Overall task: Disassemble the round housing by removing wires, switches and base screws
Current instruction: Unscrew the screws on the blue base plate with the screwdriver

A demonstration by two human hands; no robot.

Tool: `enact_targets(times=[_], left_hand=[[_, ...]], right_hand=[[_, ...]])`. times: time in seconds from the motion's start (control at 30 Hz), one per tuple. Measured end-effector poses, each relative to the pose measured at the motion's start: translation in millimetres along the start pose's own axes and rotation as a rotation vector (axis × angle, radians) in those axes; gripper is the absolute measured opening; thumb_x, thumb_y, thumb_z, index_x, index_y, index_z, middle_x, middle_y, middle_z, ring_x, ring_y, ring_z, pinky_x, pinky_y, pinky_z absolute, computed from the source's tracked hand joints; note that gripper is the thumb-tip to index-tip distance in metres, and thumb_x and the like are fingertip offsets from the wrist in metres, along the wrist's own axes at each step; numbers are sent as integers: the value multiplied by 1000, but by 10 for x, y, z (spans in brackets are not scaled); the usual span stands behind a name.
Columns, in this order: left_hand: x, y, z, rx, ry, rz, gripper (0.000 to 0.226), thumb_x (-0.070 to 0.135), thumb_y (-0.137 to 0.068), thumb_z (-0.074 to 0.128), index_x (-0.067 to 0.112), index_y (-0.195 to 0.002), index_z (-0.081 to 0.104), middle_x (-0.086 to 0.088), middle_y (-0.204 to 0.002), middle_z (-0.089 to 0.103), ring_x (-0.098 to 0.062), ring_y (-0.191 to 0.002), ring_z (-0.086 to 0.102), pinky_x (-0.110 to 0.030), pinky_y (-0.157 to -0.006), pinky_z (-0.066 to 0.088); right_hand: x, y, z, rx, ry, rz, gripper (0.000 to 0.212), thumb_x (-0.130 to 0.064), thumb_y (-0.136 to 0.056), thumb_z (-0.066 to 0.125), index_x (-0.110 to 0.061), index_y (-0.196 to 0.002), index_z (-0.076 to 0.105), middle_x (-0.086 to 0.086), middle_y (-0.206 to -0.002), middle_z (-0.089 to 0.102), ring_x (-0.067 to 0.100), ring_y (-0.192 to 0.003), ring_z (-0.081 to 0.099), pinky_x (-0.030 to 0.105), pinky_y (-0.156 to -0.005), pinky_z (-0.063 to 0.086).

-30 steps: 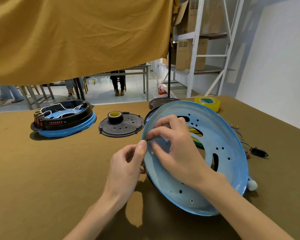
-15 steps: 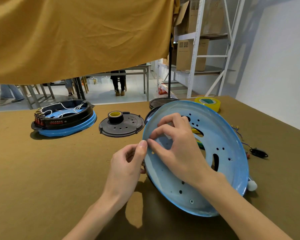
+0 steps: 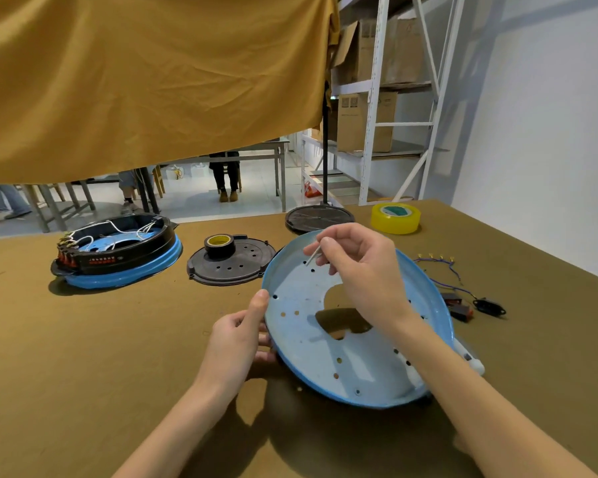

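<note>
Head view: black plate (image 3: 231, 264) and yellow tape (image 3: 395, 217) behind blue base (image 3: 359, 357).

Bright, even light fills the frame, strongest on the white wall (image 3: 549, 132) at the right and the pale floor in the middle distance. Soft-edged shadows fall toward the lower edge under the blue base plate (image 3: 325, 339) and both forearms, so the source probably sits above and ahead. No harsh glare; the plate shows only a dull sheen. Wide-angle bending curves the shelf uprights (image 3: 373, 98) at upper right. The right hand (image 3: 359, 270) looks slightly soft.
</note>
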State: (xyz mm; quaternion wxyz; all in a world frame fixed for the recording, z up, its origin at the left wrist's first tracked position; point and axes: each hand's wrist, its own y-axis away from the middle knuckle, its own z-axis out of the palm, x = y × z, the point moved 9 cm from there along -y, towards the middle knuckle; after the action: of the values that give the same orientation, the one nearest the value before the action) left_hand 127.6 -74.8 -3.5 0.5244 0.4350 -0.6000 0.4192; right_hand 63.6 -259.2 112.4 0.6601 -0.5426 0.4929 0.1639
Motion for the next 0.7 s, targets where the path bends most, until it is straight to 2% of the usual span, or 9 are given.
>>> enact_targets(times=[0.03, 0.1, 0.17, 0.23, 0.33, 0.4, 0.53, 0.7], left_hand=[[-30, -13, -30, 13, -14, -32, 68, 76, -79, 44, 17, -94, 73, -3, -83, 80, -21, -78, 77, -35, -65, 65], [-98, -57, -129, 46, -48, -95, 67, 68, -95, 37, 11, -92, 74, -12, -81, 79, -31, -81, 76, -42, -73, 64], [-163, -111, -266, 84, -74, -159, 69, 65, -100, 31, 11, -92, 73, -18, -86, 77, -37, -86, 72, -45, -78, 61], [-227, -165, -398, 114, -81, -218, 68, 66, -99, 29, 11, -98, 70, -17, -92, 73, -33, -85, 69, -39, -70, 58], [-320, -221, -506, 139, -35, -291, 67, 67, -99, 32, 8, -107, 63, -16, -90, 66, -28, -78, 66, -37, -65, 57], [-375, -227, -521, 141, 45, -344, 64, 66, -99, 35, 8, -104, 60, -20, -95, 67, -31, -82, 69, -38, -64, 58], [-374, -183, -557, 149, 215, -378, 58, 60, -100, 37, 8, -122, 50, -23, -105, 63, -37, -93, 69, -40, -66, 58], [-299, -160, -601, 151, 266, -319, 61, 58, -99, 39, 4, -125, 50, -25, -108, 63, -37, -97, 69, -41, -68, 58]], right_hand=[[44, -33, -104, 23, -2, 32, 11, -3, -98, 61, -7, -98, 71, 3, -83, 78, 10, -71, 70, 17, -61, 53], [161, -85, -392, 77, 26, 99, 11, -4, -97, 63, -9, -95, 73, 3, -79, 77, 7, -65, 67, 19, -57, 54], [321, -109, -771, 167, 97, 171, 11, -5, -95, 65, -11, -93, 75, 1, -74, 76, 2, -59, 62, 17, -54, 51], [506, -90, -1157, 269, 180, 254, 11, -7, -94, 67, -12, -93, 77, 0, -73, 74, 2, -56, 60, 16, -53, 48], [746, -14, -1510, 320, 317, 331, 10, -10, -92, 70, -14, -93, 79, -1, -78, 75, 9, -66, 66, 23, -61, 53], [880, 27, -1500, 231, 425, 350, 7, -11, -89, 74, -16, -89, 80, -2, -79, 76, 12, -72, 70, 24, -65, 55], [1073, 17, -1261, 37, 658, 338, 5, -15, -84, 78, -20, -82, 79, -5, -77, 75, 8, -77, 70, 25, -70, 56], [1186, -127, -1111, -86, 831, 334, 14, -15, -84, 79, -25, -75, 74, -7, -76, 71, 7, -75, 67, 21, -63, 52]])
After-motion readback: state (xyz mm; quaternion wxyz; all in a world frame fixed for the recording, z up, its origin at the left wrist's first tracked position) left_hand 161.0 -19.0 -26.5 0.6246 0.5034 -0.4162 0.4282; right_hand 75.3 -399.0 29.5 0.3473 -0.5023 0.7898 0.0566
